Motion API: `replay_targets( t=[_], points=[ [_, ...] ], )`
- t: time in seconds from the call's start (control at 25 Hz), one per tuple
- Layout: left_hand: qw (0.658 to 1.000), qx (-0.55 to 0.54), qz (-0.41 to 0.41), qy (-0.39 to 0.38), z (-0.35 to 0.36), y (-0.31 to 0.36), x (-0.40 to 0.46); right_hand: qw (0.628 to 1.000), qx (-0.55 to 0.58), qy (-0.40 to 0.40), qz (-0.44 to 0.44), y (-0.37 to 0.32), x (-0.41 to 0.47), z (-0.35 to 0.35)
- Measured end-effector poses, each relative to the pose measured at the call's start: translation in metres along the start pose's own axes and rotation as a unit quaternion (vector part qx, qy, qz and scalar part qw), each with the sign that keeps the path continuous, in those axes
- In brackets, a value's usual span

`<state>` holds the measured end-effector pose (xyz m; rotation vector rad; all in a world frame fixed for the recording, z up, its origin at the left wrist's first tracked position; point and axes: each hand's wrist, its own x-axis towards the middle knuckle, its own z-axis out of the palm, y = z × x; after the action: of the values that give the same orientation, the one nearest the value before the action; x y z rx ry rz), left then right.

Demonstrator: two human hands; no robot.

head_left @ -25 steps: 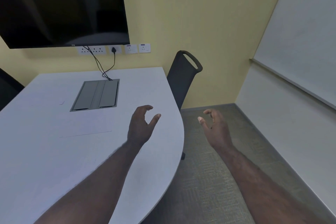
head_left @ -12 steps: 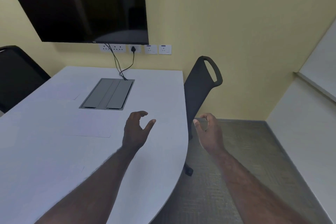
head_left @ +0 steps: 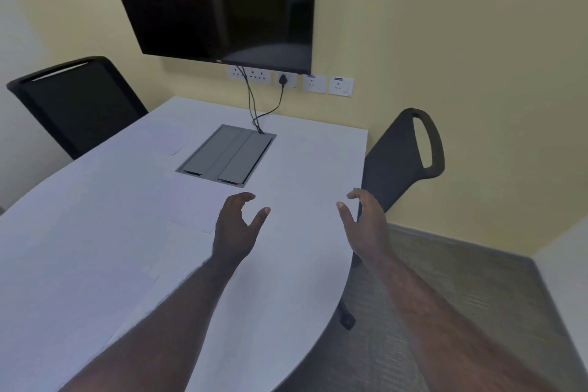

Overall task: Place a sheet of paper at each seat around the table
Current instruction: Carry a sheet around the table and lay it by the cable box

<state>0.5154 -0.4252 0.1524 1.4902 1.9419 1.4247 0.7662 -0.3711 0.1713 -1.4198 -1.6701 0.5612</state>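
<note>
A white table [head_left: 302, 264] fills the left and middle. White paper sheets lie flat on it: one [head_left: 191, 210] just left of my left hand, another [head_left: 165, 140] at the far left by the black chair [head_left: 79, 105], and a third [head_left: 136, 289] near my left forearm. My left hand [head_left: 237, 226] hovers over the table, fingers apart, holding nothing. My right hand [head_left: 366, 226] hovers at the table's right edge, fingers curled apart, empty, in front of a grey chair [head_left: 397, 165].
A grey cable box lid [head_left: 226, 154] is set into the table with black cables [head_left: 257, 105] running up to wall sockets [head_left: 289, 81]. A dark screen [head_left: 222, 0] hangs on the yellow wall. Grey carpet [head_left: 445, 270] lies to the right.
The view has swung left: the black chair at the left came into sight and the right wall slid out. Both hands stayed spread and empty and now sit further over the table.
</note>
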Motion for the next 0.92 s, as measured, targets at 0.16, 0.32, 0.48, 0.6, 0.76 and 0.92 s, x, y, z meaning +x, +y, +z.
replay_targets(
  t=[0.16, 0.32, 0.48, 0.6, 0.76, 0.92],
  points=[
    [0.999, -0.009, -0.018, 0.032, 0.001, -0.016, 0.023, 0.999, -0.004, -0.044, -0.020, 0.000, 0.032, 0.030],
    [0.997, -0.010, -0.051, 0.063, 0.000, -0.039, 0.052, 0.995, -0.018, -0.093, -0.038, -0.003, 0.070, 0.058],
    [0.997, -0.021, -0.055, 0.059, -0.003, -0.042, 0.062, 0.996, 0.006, -0.081, -0.032, -0.005, 0.084, 0.070],
    [0.987, -0.020, -0.106, 0.115, -0.017, -0.077, 0.105, 0.989, 0.039, -0.138, -0.041, -0.024, 0.130, 0.140],
    [0.984, -0.024, -0.120, 0.132, -0.030, -0.087, 0.110, 0.986, 0.058, -0.138, -0.068, -0.035, 0.138, 0.170],
    [0.971, -0.010, -0.150, 0.184, -0.044, -0.106, 0.127, 0.978, 0.066, -0.180, -0.084, -0.044, 0.163, 0.214]
  ],
)
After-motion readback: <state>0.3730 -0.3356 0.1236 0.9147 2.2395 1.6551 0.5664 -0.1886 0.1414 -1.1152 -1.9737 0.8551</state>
